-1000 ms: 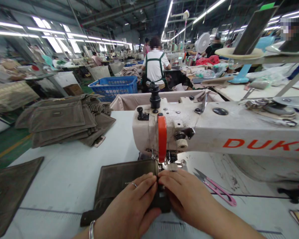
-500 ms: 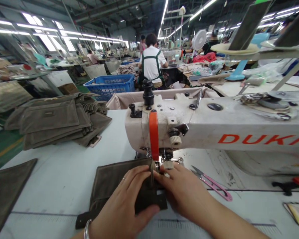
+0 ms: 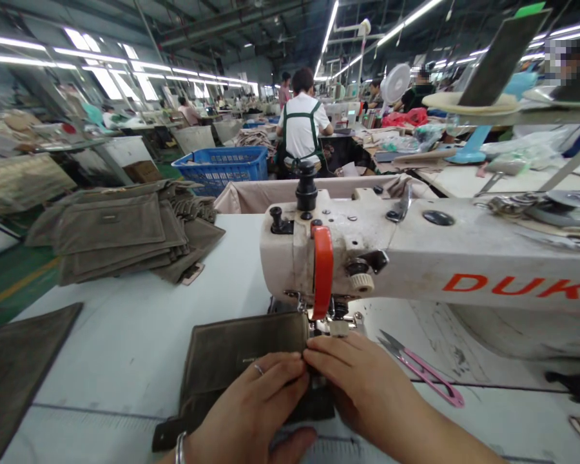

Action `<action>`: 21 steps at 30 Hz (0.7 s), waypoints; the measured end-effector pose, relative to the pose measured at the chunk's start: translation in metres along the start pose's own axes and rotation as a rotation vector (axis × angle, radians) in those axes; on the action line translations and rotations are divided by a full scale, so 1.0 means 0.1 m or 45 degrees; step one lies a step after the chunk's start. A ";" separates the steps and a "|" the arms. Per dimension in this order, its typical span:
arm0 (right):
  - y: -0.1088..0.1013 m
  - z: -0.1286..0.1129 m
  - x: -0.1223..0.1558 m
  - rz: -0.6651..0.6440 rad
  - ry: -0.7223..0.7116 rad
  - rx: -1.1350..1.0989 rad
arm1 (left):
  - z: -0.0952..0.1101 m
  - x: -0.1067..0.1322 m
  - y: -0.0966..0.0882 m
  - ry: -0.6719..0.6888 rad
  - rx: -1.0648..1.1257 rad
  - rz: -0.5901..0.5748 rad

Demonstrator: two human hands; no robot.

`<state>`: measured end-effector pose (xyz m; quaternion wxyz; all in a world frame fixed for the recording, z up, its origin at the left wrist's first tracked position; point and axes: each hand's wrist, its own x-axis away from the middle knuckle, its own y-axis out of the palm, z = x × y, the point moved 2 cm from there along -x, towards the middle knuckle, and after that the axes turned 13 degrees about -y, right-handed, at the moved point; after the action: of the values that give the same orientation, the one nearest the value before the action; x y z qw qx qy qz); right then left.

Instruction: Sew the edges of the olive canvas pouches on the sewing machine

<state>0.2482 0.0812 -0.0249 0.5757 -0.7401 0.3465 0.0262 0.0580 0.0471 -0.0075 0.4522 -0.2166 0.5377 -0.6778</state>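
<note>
A dark olive-brown bag panel (image 3: pixel 241 341) with small lettering and a strap end lies under the head of a white sewing machine (image 3: pixel 290 258). Its right edge runs up to the presser foot, partly behind the orange guard (image 3: pixel 323 274). My left hand (image 3: pixel 251 406), with a ring and bracelet, lies on the panel, fingertips closed on its right edge. Meeting it there, my right hand (image 3: pixel 367 386) pinches the same edge just in front of the foot; its thumb is hidden. Pink-handled thread snips (image 3: pixel 428 374) lie right of my right hand.
Similar brown panels are stacked (image 3: pixel 120 232) at the back left, and another panel (image 3: pixel 19 367) lies at the left edge. Behind the machine are a fabric-lined bin (image 3: pixel 251 196), a blue crate (image 3: pixel 222 164) and a seated person (image 3: pixel 303 125). Thread cones (image 3: pixel 500 61) stand right.
My left fingertips have slid back toward me along the panel's edge, away from the needle area, uncovering more of the panel and its lettering. The whole view has shifted slightly.
</note>
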 end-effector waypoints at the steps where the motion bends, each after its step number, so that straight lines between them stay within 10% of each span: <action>1: 0.01 0.00 0.01 -0.004 -0.019 0.016 | 0.00 0.01 0.00 0.017 0.032 0.035; 21: 0.09 0.11 -0.02 -0.073 0.179 0.043 | -0.31 -0.49 -0.05 0.146 0.194 0.085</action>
<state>0.2459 0.0907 -0.0357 0.5629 -0.7398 0.3653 -0.0481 0.0563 0.1047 -0.0038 0.4583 -0.1242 0.5165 -0.7126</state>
